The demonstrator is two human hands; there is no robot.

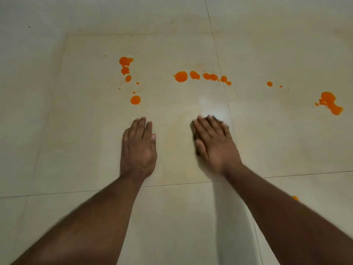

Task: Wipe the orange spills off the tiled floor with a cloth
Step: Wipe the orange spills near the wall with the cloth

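Observation:
Orange spills dot the pale tiled floor (pixel 76 131). A left cluster (pixel 126 62) ends in a round drop (pixel 135 100). A middle row of blobs (pixel 181 76) runs rightward, and a larger splash (pixel 331 104) lies at the far right. My left hand (pixel 138 148) rests flat on the tile with straight fingers, below the left cluster. My right hand (pixel 214 144) lies flat too and is motion-blurred. A pale white blur (pixel 212 109), possibly the cloth, shows just past its fingertips. Whatever is under the palm is hidden.
Grout lines cross the floor, one (pixel 219 60) running up past the right hand and one (pixel 57 193) running across under both forearms. A small orange spot (pixel 295 197) sits beside my right forearm. Another small drop (pixel 269 83) lies right of the middle row.

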